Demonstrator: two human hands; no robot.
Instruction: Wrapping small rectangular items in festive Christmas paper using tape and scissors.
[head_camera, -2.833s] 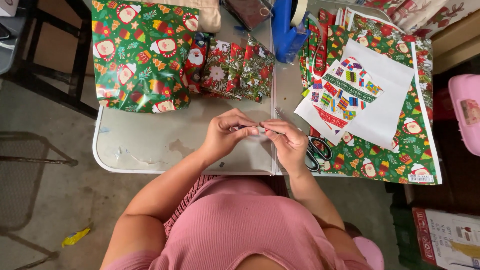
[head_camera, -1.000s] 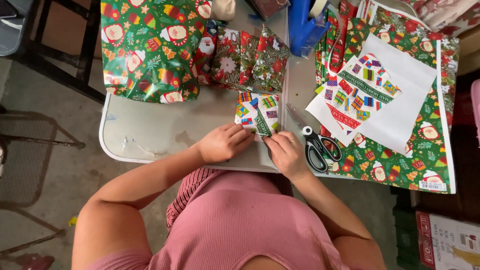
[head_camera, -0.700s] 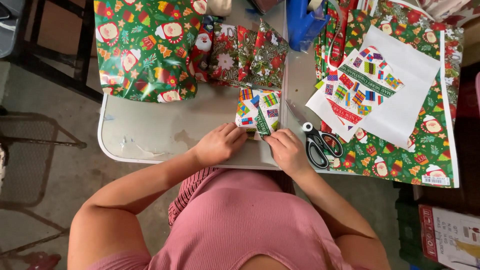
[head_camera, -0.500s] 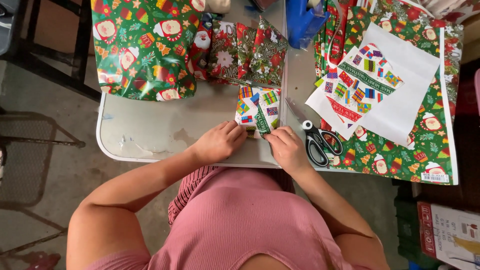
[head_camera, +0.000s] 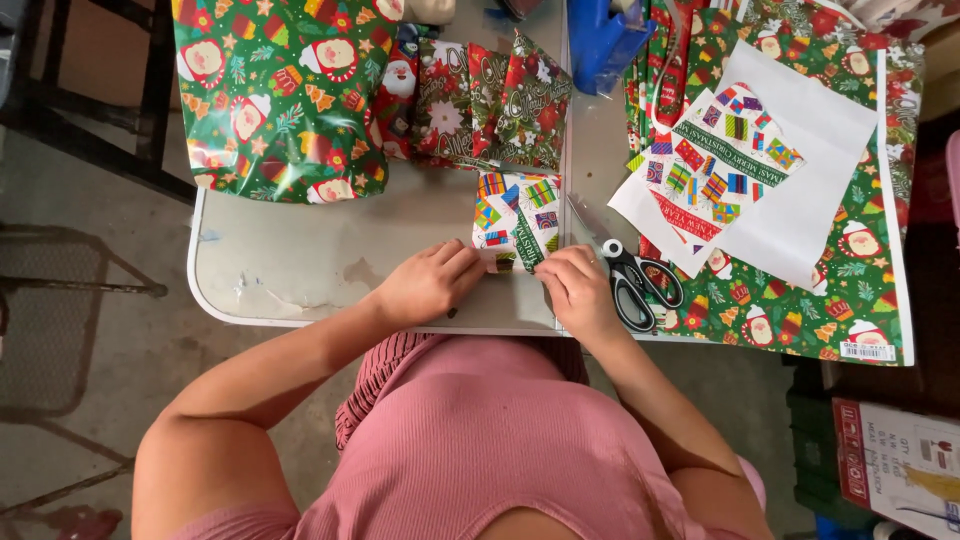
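Note:
A small box wrapped in colourful gift-pattern paper (head_camera: 518, 218) lies on the grey folding table (head_camera: 300, 265) near its front edge. My left hand (head_camera: 430, 282) presses its fingertips on the box's near left corner. My right hand (head_camera: 578, 290) pinches the paper at the near right corner. Both hands touch the same wrapped box. Black-handled scissors (head_camera: 640, 280) lie just right of my right hand.
A large wrapped green parcel (head_camera: 275, 95) and smaller wrapped gifts (head_camera: 490, 105) sit at the back. Sheets of wrapping paper (head_camera: 790, 190) cover the right side. A blue tape dispenser (head_camera: 600, 40) stands at the back. A metal chair (head_camera: 60, 300) is on the left.
Earlier both hands worked something small together near the table edge. The wrapped box now lies in front of them, and the hands have stayed on its near end for the last second.

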